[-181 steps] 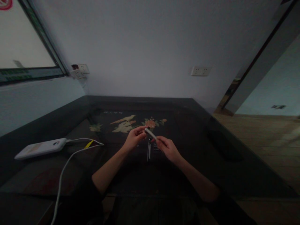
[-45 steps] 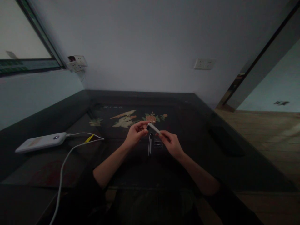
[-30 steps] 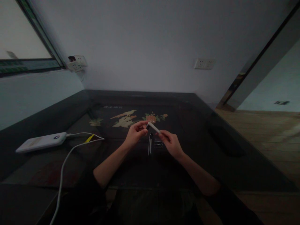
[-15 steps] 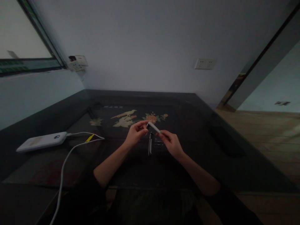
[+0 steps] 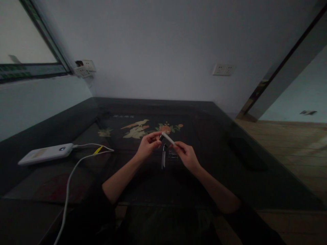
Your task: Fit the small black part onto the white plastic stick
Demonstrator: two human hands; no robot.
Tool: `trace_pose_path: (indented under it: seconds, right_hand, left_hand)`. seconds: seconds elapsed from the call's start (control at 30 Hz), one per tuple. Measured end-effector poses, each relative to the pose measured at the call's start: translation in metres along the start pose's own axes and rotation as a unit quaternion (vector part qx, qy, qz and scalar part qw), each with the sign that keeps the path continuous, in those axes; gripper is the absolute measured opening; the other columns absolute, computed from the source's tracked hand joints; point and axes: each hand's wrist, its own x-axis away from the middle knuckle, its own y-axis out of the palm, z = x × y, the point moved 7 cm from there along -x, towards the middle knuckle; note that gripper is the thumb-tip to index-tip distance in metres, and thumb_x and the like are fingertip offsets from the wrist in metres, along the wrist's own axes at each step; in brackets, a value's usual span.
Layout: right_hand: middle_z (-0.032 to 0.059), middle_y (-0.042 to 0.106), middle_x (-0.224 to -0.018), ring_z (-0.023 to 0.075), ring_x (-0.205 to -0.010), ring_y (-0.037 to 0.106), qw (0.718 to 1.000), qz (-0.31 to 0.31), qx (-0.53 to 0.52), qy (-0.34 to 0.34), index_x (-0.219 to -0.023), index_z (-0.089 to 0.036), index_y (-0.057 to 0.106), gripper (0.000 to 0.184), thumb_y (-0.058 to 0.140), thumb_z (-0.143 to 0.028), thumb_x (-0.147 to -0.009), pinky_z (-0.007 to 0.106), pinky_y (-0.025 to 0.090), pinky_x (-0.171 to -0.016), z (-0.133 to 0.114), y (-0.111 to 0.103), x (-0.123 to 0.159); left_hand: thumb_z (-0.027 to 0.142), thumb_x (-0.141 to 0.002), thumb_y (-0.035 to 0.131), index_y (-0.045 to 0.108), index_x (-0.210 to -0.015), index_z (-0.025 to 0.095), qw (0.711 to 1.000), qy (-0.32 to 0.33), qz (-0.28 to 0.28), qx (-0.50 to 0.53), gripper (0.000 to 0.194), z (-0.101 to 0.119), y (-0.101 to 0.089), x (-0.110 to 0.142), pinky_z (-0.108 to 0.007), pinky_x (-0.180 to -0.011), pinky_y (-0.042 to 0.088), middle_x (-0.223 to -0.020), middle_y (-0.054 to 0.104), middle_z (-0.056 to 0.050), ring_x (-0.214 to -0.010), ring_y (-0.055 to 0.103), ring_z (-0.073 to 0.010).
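Above the middle of the dark glossy table, my left hand (image 5: 148,144) pinches the dark end of a slim white stick-like piece (image 5: 169,139) between thumb and fingers. The same piece's lower right end sits in the closed fingertips of my right hand (image 5: 188,156). It slants down from left to right; its exact kind is too small to make out. Just below the hands a narrow dark strip with pale edges (image 5: 164,158) shows at the table. Beside it, close to my right fingertips, is a small dark rectangle with light marks (image 5: 173,156).
A white power bank (image 5: 47,153) lies at the left, its white cable (image 5: 68,190) with a yellow tag (image 5: 98,150) running toward me. A dark flat object (image 5: 246,154) rests at the right. The table (image 5: 204,115) meets a wall with sockets (image 5: 224,69).
Almost nothing differs: both hands keep their hold on the white piece in the same place.
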Motion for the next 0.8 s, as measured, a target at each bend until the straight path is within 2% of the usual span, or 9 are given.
trace_pose_path:
  seconds: [0.1, 0.27, 0.63, 0.8]
  right_hand:
    - [0.004, 0.065, -0.074, 0.0148, -0.063, 0.055, 1.0, 0.021, -0.016, 0.01, -0.089, -0.016, 0.068, 0.032, 0.048, -0.041, -0.088, 0.024, 0.04, -0.055, 0.004, -0.003, -0.002]
    - [0.0045, 0.067, -0.079, 0.0171, -0.071, 0.059, 0.999, 0.019, -0.024, 0.015, -0.09, -0.017, 0.068, 0.031, 0.049, -0.041, -0.088, 0.024, 0.043, -0.06, 0.005, -0.002, -0.002]
    - [0.001, 0.058, -0.065, 0.01, -0.052, 0.046, 0.994, -0.074, -0.074, 0.012, -0.087, -0.016, 0.066, 0.034, 0.048, -0.044, -0.087, 0.022, 0.034, -0.047, -0.003, 0.012, 0.003]
    - [0.0019, 0.059, -0.068, 0.0106, -0.054, 0.047, 0.996, -0.06, -0.067, 0.017, -0.089, -0.016, 0.067, 0.035, 0.047, -0.045, -0.088, 0.022, 0.034, -0.048, 0.003, 0.01, 0.002]
  left_hand:
    - [0.025, -0.058, 0.076, 0.07, -0.099, 0.015, 1.0, 0.004, -0.006, 0.001, 0.043, -0.002, 0.001, 0.0, -0.019, -0.049, 0.034, -0.057, 0.051, 0.005, -0.05, 0.043, -0.006]
    - [0.027, -0.059, 0.075, 0.069, -0.101, 0.014, 1.0, 0.01, -0.005, -0.008, 0.044, -0.004, 0.0, -0.001, -0.019, -0.05, 0.035, -0.056, 0.048, 0.006, -0.049, 0.042, -0.0055]
    - [0.027, -0.061, 0.077, 0.069, -0.101, 0.015, 1.0, 0.008, 0.008, 0.006, 0.042, 0.0, -0.002, -0.001, -0.018, -0.051, 0.036, -0.061, 0.052, 0.003, -0.053, 0.046, -0.0064]
    - [0.027, -0.061, 0.076, 0.069, -0.102, 0.015, 1.0, 0.003, 0.0, -0.003, 0.043, 0.0, -0.001, -0.001, -0.018, -0.051, 0.036, -0.06, 0.051, 0.004, -0.052, 0.045, -0.0063]
